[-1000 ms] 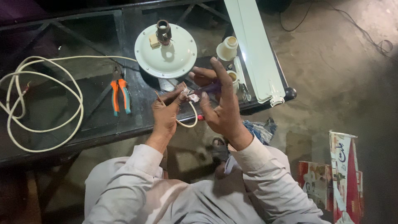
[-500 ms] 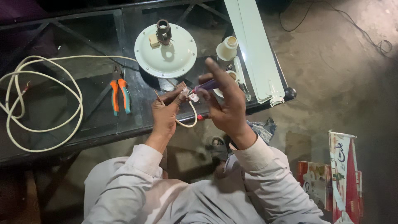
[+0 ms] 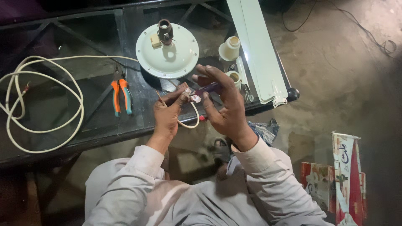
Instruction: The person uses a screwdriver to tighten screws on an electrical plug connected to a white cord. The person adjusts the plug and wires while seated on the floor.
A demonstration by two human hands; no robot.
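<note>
My left hand (image 3: 168,113) pinches a small white connector piece (image 3: 193,98) at the end of a cream cable (image 3: 190,122), just above the front edge of a dark glass table (image 3: 96,125). My right hand (image 3: 224,106) grips a purple-handled screwdriver (image 3: 209,88) whose tip meets that piece. Both hands sit close together, in front of a round white fan motor housing (image 3: 167,52) with a brown shaft on top.
Orange-and-blue pliers (image 3: 120,96) lie left of my hands. A coiled cream cable (image 3: 42,104) covers the table's left. Two cream cups (image 3: 229,48) and a white fan blade (image 3: 257,50) lie to the right. Printed cardboard boxes (image 3: 339,175) stand on the concrete floor.
My right hand's fingers have curled in closer around the screwdriver and turned slightly. The left hand has stayed in place on the connector.
</note>
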